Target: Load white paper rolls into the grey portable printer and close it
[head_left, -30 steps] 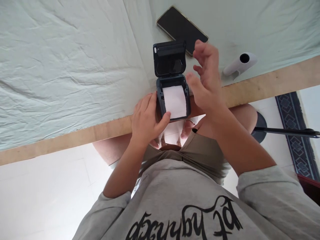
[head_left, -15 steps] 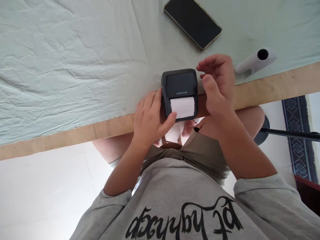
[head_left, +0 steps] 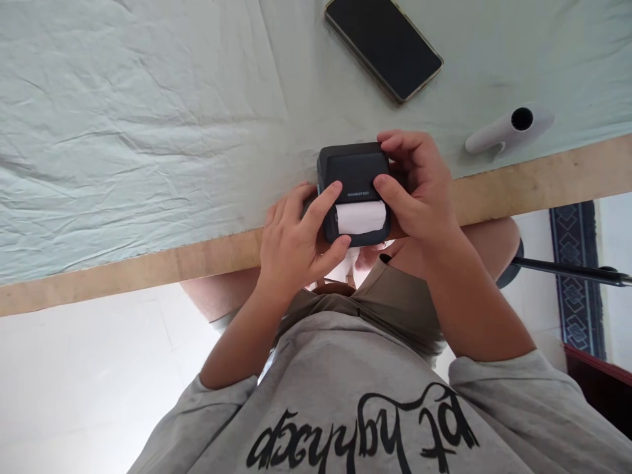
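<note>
A small black label printer (head_left: 354, 172) sits at the table's near edge between my hands. White label paper (head_left: 361, 217) sticks out of its front. My left hand (head_left: 296, 240) grips the printer's left side, the index finger lying on the lid and the thumb at the lower front corner beside the paper. On the other side my right hand (head_left: 419, 187) holds the printer, its thumb on the right edge of the lid and its fingers around the back right corner. The fingertips behind the printer's sides are partly hidden.
A dark-screened phone (head_left: 385, 47) lies face up beyond the printer. To the right is a white tubular object with a dark round opening (head_left: 511, 126). A pale green cloth (head_left: 148, 131) covers the table, whose wooden edge (head_left: 217, 253) runs above my lap.
My right hand has moved left from beside the printer and closed on its right side. My left index finger has come up onto the lid.
</note>
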{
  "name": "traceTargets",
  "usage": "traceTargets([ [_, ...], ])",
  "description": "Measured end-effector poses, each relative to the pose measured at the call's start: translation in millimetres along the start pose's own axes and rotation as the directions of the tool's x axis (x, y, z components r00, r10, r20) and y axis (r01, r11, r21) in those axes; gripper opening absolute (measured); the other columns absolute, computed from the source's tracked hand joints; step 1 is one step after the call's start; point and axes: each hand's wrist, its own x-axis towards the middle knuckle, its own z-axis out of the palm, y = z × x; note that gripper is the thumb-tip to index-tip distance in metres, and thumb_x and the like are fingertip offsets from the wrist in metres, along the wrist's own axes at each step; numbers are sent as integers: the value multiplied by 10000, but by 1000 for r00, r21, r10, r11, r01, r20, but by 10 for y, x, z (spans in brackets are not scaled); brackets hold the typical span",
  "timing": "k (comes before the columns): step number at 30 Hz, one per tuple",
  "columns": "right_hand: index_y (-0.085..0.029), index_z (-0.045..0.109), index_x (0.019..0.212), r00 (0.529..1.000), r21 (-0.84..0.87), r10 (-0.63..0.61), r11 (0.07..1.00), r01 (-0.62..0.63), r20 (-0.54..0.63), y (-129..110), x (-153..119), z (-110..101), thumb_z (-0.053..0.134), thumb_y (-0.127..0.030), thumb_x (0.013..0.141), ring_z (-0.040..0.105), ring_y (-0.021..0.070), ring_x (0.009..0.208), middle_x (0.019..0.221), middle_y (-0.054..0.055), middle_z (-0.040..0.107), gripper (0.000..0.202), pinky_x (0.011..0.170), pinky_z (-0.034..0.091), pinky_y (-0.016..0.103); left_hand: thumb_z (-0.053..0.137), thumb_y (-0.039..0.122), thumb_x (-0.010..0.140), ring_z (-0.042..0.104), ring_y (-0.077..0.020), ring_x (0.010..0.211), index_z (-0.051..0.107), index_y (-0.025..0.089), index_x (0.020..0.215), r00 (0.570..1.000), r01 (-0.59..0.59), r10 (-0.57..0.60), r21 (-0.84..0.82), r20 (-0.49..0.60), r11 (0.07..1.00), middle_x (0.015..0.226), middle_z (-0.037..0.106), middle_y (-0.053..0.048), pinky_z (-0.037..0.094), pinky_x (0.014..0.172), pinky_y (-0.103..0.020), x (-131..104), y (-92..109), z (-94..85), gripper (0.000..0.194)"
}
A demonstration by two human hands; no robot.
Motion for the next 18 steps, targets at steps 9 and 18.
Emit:
traceTargets([
  [9, -319, 557, 1208, 994, -87, -105, 991, 106, 13, -43, -34, 5, 525, -406, 980, 591, 223, 1256, 1329, 53, 609, 246, 969, 560, 432, 333, 683, 987, 613, -338, 1226, 541, 236, 1440, 1000, 24, -24, 1, 4, 1000, 1359, 618, -161, 444, 1013, -467, 9, 5, 1, 670],
  [18, -294, 541, 1292, 998, -178, -4, 984, -8, -66, -58, -108, 61, 417, -554, 1006, 651, 253, 1210, 1286, 72, 663, 406, 1082, 532, 478, 598, 778, 829, 493, -415, 1407, 335, 45, 1547, 991, 41, -54, 113, 121, 993, 1521, 498, -267, 361, 1174, -509, -27, 20, 46, 1059],
])
